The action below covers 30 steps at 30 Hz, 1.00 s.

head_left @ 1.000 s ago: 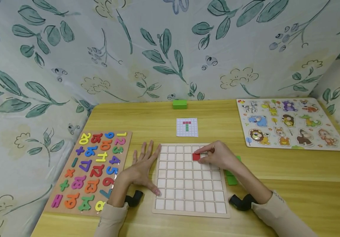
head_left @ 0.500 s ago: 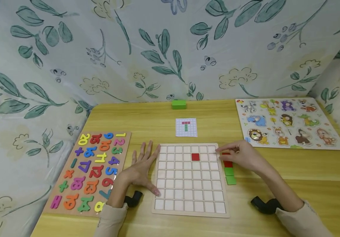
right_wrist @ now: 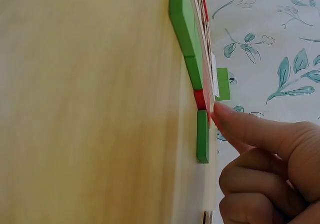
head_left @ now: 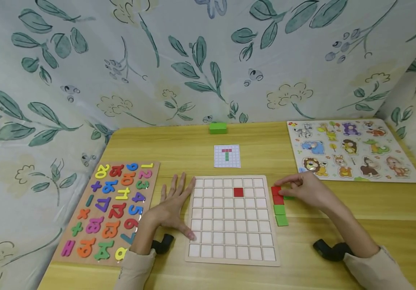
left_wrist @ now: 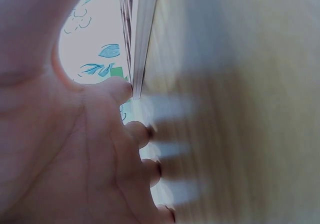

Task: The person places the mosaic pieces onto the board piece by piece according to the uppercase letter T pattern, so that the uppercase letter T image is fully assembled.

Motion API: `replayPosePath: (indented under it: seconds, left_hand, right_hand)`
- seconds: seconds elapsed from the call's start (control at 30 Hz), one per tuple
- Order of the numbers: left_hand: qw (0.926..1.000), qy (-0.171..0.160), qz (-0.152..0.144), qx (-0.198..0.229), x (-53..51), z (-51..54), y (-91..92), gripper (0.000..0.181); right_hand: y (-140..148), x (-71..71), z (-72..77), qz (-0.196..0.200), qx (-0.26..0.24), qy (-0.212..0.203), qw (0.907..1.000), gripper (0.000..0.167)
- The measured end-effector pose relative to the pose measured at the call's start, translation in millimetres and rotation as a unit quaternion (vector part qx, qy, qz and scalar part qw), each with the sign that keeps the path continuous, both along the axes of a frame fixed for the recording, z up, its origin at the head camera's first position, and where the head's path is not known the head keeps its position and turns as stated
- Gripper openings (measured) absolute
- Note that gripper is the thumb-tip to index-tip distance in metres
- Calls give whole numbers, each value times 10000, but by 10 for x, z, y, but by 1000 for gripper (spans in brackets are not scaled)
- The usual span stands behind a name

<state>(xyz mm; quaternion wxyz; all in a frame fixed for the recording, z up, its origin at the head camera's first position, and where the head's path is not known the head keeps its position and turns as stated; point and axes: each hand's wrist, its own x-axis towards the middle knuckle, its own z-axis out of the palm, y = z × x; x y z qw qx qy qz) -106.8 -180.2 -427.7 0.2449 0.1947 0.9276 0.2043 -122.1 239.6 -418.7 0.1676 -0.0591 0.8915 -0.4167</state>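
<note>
A wooden grid board [head_left: 232, 259] with pale square cells lies before me, one red tile [head_left: 238, 192] in its second row from the far edge. My left hand [head_left: 171, 207] rests spread along the board's left edge, thumb on its near left part; the left wrist view shows the palm [left_wrist: 75, 154]. Right of the board, two red tiles and two green tiles [head_left: 279, 210] stand in a column. My right hand [head_left: 307, 191] pinches the far red tile [head_left: 276, 191] between thumb and index finger. Its other fingers [right_wrist: 255, 184] are curled. Another green tile [right_wrist: 203, 136] lies partly under that hand.
A small card [head_left: 227, 161] with a red and green T pattern lies beyond the board, and a green block [head_left: 218, 128] behind it. A number puzzle [head_left: 92, 209] stands left, an animal puzzle [head_left: 356, 151] at back right. Patterned cloth [head_left: 193, 80] hangs behind.
My right hand has let go of the red tile on the board and moved right to the tile column, where its fingers meet another red tile. The left hand has stayed in place.
</note>
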Motion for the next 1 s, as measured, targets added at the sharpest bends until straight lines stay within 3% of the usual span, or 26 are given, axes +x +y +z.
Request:
replayPosePath:
  seconds: [0.47,1.0]
  left_hand:
    - [10000,15,20,-5,-1,-2,-1,156]
    - [10000,15,0,-16,1,0,3,156]
  right_hand:
    - [-89,-106,-10,-313,187,-109,9993,33]
    - [-91,-114,5,-326,70,-350,9988,38]
